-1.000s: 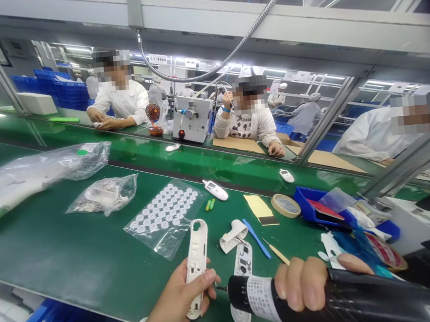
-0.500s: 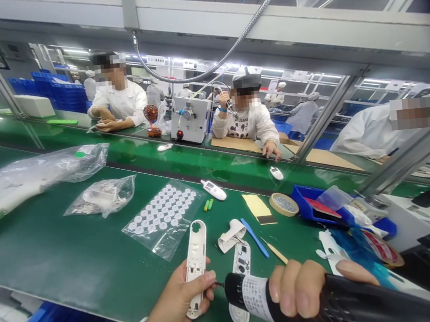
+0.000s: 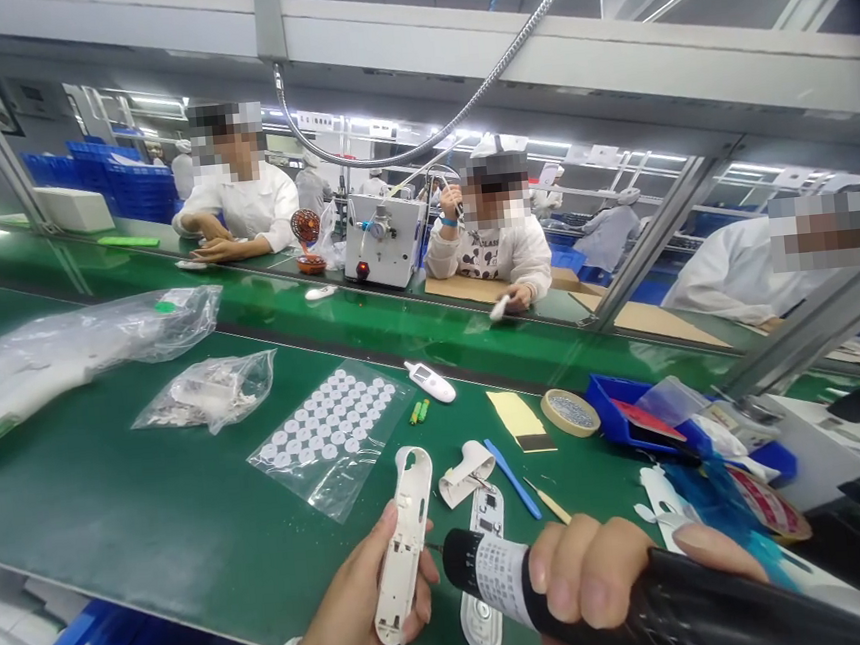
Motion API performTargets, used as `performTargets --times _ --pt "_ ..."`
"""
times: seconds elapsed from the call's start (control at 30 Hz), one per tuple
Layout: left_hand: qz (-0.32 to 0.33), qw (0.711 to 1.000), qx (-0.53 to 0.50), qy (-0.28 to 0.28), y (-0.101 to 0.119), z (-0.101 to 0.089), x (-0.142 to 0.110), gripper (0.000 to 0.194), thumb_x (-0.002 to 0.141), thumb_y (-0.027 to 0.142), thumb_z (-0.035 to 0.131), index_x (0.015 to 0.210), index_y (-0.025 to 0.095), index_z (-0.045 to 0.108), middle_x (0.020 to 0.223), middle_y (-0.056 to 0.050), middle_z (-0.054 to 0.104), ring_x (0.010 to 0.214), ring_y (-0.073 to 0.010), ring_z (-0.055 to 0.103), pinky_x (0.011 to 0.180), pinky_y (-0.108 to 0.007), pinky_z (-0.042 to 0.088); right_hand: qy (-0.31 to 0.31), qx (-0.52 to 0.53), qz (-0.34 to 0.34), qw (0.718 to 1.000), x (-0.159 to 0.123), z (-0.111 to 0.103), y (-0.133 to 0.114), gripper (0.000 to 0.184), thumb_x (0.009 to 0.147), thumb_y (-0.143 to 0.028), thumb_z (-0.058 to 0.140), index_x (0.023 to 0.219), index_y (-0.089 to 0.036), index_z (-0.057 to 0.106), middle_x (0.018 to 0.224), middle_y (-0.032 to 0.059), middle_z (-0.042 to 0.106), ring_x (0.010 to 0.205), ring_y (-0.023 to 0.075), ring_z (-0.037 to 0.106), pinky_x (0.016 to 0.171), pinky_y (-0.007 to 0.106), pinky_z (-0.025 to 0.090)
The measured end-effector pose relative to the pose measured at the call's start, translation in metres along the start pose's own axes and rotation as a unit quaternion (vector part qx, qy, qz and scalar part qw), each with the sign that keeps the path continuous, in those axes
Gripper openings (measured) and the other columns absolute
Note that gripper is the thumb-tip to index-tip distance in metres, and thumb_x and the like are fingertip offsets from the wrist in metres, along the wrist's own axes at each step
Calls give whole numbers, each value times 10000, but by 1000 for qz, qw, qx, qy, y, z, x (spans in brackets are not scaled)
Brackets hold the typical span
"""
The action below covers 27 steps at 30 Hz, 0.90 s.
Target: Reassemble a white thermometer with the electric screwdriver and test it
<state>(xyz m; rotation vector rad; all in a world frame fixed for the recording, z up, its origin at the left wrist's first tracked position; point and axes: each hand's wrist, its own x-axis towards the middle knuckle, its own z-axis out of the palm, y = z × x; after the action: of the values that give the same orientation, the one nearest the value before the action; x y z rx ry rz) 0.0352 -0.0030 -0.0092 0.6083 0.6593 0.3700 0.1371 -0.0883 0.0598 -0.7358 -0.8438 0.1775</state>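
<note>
My left hand [image 3: 364,599] is closed around a long white plastic housing half [image 3: 403,556], its hollow inner side facing up and its rounded opening at the top. My right hand [image 3: 610,573] grips a black electric screwdriver [image 3: 497,573] with a white label, its bit pointing left close beside the housing half; whether the bit touches it I cannot tell. Behind the screwdriver lies another white shell with a circuit board [image 3: 484,518], partly covered by the tool. A white curved cap piece [image 3: 465,472] is wired to it. A blue pry tool [image 3: 513,481] lies alongside.
On the green table [image 3: 212,502] are a bag of round white stickers [image 3: 326,427], a bag of small parts [image 3: 210,392], a white thermometer [image 3: 431,381], green batteries [image 3: 419,412], a roll of tape [image 3: 569,413] holding screws and a blue bin [image 3: 634,415]. Co-workers sit across the belt [image 3: 370,323].
My left hand has tilted the housing half, and its top has swung right. The thumb has moved off its face. Across the belt, a co-worker's hand has picked up a white device.
</note>
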Motion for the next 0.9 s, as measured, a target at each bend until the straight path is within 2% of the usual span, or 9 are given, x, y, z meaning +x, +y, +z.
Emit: performTargets --times 0.1,0.2,0.33,0.67,0.8,0.9 --pt "8 1000 26 -6 -3 -1 1 485 808 555 452 767 90 583 503 -24 508 389 -68 397 357 -167 250 0 16 -29 999 -5 -1 12 211 891 -385 399 850 -200 493 548 -29 455 457 95 471 456 222 411" --pt "11 999 34 -10 -5 0 2 515 801 570 448 665 89 572 490 -28 499 375 -59 379 352 -165 231 -3 24 -53 998 -8 -4 25 174 901 -339 367 973 -218 469 553 -36 465 443 99 470 436 223 413" --pt "12 999 32 -4 -4 1 3 514 784 579 468 667 89 573 479 -27 504 349 -54 370 339 -163 209 -41 36 -72 996 -5 -3 29 217 925 -303 288 1071 -234 434 591 -26 512 471 111 497 438 231 431" --pt "4 1000 31 0 0 5 1 519 653 627 595 654 111 539 490 -8 516 344 -48 375 330 -162 220 -63 36 -75 995 -4 -2 34 215 927 -300 341 1107 -226 431 616 -20 533 496 112 514 468 239 452" --pt "13 999 35 9 0 7 0 539 606 657 610 686 134 507 470 20 495 353 -54 379 341 -169 213 -108 48 -89 989 -5 -1 36 184 933 -295 322 1010 -220 472 619 -16 556 488 121 533 440 243 460" --pt "18 999 44 20 0 9 -1 568 574 689 608 716 154 479 457 44 474 357 -52 360 355 -175 196 -74 56 -54 994 -12 5 38 199 925 -299 365 825 -196 501 602 -27 565 485 107 535 447 233 460"
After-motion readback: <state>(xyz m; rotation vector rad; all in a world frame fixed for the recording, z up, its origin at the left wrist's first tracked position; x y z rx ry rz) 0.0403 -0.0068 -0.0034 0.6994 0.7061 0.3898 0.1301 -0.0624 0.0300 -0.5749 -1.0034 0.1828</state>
